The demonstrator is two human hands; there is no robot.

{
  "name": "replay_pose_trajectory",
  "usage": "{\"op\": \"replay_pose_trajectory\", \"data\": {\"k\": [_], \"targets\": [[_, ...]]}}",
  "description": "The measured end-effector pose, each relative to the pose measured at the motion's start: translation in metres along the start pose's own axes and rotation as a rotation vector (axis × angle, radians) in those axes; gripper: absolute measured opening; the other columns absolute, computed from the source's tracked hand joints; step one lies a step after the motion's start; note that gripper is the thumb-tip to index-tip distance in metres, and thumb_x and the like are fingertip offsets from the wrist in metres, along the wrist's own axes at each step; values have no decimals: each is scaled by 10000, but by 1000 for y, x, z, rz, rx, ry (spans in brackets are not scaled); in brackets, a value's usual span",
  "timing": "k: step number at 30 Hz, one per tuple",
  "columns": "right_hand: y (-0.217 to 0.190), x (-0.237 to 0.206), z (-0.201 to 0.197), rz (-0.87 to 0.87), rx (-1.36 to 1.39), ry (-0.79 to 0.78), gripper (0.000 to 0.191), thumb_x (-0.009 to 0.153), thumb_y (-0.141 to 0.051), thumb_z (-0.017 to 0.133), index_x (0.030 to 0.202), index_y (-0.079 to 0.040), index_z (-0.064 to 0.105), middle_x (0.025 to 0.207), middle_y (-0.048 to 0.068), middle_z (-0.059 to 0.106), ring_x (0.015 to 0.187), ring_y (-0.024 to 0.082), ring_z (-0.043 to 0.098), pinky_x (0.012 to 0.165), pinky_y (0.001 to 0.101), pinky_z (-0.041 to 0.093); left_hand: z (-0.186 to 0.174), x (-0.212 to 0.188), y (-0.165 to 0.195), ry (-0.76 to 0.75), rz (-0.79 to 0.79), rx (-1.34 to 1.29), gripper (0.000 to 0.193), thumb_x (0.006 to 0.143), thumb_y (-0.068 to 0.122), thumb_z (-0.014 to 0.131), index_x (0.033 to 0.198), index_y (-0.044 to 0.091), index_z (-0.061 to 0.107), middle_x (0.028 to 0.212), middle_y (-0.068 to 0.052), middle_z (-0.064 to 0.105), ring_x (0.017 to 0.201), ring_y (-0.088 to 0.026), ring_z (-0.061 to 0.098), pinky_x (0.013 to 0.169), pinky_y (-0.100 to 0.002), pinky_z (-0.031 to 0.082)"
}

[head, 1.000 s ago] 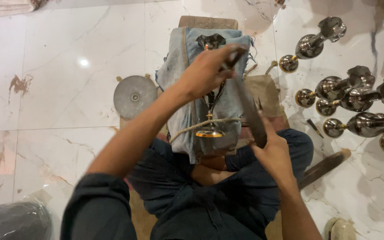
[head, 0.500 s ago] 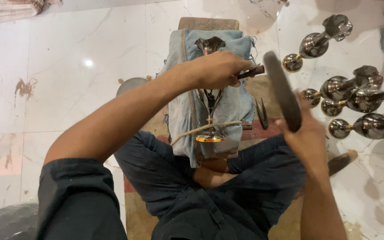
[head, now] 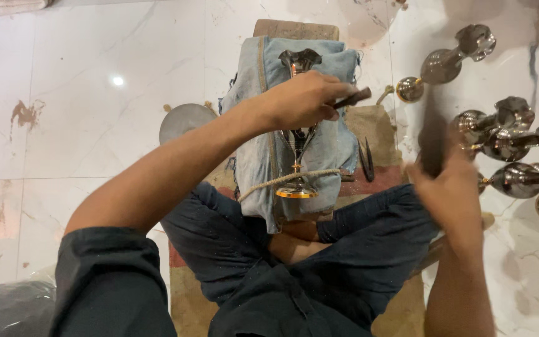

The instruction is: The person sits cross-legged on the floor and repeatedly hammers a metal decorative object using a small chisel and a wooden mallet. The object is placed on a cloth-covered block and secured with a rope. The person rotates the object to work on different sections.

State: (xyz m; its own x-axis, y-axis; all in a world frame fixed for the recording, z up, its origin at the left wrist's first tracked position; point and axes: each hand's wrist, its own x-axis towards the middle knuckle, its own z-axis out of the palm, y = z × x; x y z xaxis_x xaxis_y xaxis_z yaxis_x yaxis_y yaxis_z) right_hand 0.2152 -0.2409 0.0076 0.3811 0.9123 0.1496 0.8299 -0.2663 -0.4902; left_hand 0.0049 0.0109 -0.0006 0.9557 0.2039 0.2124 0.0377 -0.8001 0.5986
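Observation:
I sit cross-legged on a marble floor. A slim metal lamp-like piece point(head: 299, 134) with a brass base lies on a denim-covered wooden block point(head: 263, 68), tied down by a rope point(head: 269, 183). My left hand point(head: 304, 100) rests over the piece and grips a short dark tool point(head: 354, 98). My right hand point(head: 449, 187) is raised to the right and holds a dark flat mallet-like bar point(head: 433, 134), blurred with motion.
Several shiny metal pieces point(head: 500, 134) lie on the floor at the right. A round metal disc point(head: 182, 118) sits left of the block. Dark pointed tools point(head: 367, 159) rest on a burlap mat point(head: 378, 128). A grey bag point(head: 7, 309) is at bottom left.
My right hand swung the dark bar out from beside the block to the right and now brings it lower and more upright. My left hand stayed on the piece with its tool.

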Motion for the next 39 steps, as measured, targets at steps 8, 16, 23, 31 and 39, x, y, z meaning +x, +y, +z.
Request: {"op": "replay_pose_trajectory", "data": {"k": [8, 16, 23, 31, 39], "targets": [[-13, -77, 71, 236, 268, 123, 850, 888, -156, 795, 1614, -93, 359, 982, 283, 675, 888, 419, 681, 780, 479, 546, -2, 28, 9, -298, -98, -32, 368, 923, 104, 686, 1289, 128, 667, 1028, -75, 770, 860, -219, 745, 796, -423, 597], [-12, -58, 79, 332, 297, -253, 947, 779, -168, 787, 1589, -184, 295, 924, 265, 712, 875, 389, 743, 794, 483, 560, -16, 8, 10, -112, -144, -7, 532, 879, 89, 733, 1388, 96, 578, 1030, -131, 753, 906, -277, 742, 816, -459, 571], [-3, -37, 51, 245, 625, 159, 662, 949, -187, 777, 1445, 11, 387, 1048, 233, 674, 917, 396, 703, 878, 471, 614, -11, 10, 5, -155, -79, -27, 525, 907, 110, 725, 1411, 107, 581, 1054, -140, 743, 903, -299, 724, 811, -480, 551], [-39, 39, -47, -242, -485, -39, 843, 849, -254, 820, 1572, -120, 408, 1088, 239, 731, 839, 374, 721, 769, 451, 601, 11, -24, -2, 294, -50, -9, 403, 990, 139, 721, 1351, 61, 561, 1088, -120, 710, 963, -294, 720, 881, -456, 568], [-120, 80, -102, -492, -714, -199, 805, 861, -169, 795, 1602, -208, 483, 1060, 173, 739, 817, 330, 738, 689, 424, 595, 41, -50, 18, 657, -241, -253, 445, 1038, 143, 709, 1409, 72, 473, 1012, -121, 659, 877, -232, 725, 754, -362, 614]]}}
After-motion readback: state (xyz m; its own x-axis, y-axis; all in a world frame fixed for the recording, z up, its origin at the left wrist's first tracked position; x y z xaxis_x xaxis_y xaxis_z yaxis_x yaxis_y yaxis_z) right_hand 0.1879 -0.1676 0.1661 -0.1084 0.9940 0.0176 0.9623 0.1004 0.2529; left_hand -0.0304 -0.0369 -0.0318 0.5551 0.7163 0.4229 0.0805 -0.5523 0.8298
